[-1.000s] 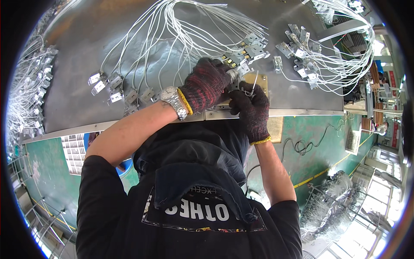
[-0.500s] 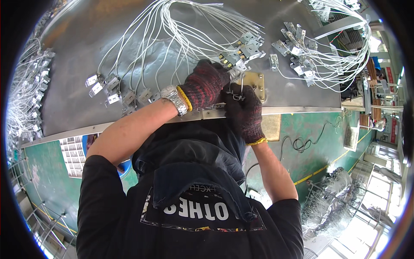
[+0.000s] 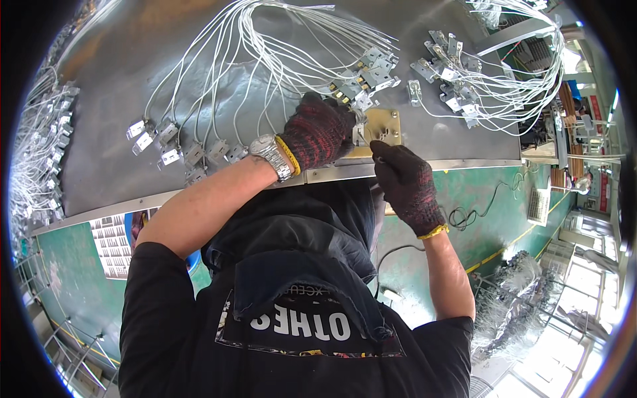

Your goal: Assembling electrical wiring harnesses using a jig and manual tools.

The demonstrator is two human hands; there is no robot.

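Note:
My left hand (image 3: 320,131), in a black and red knit glove with a metal watch at the wrist, is closed around a small silvery metal bracket (image 3: 359,128) at the brass-coloured plate (image 3: 389,124) near the table's front edge. My right hand (image 3: 406,178), gloved alike, is closed just right of it, over the edge; what its fingers hold is hidden. Beyond my left hand lies a cluster of metal connectors (image 3: 373,71) on white wires (image 3: 249,41). More connectors (image 3: 166,139) on the same wires lie left of my left forearm.
A second bundle of wired connectors (image 3: 461,79) lies on the right of the metal table (image 3: 99,146). A heap of wired parts (image 3: 50,152) lines its left edge. Beyond the front edge is a green floor (image 3: 478,189) with a black cable (image 3: 464,219).
My right hand has drawn away from my left, to the right and toward me, uncovering more of the brass-coloured plate. The left hand stays nearly in place.

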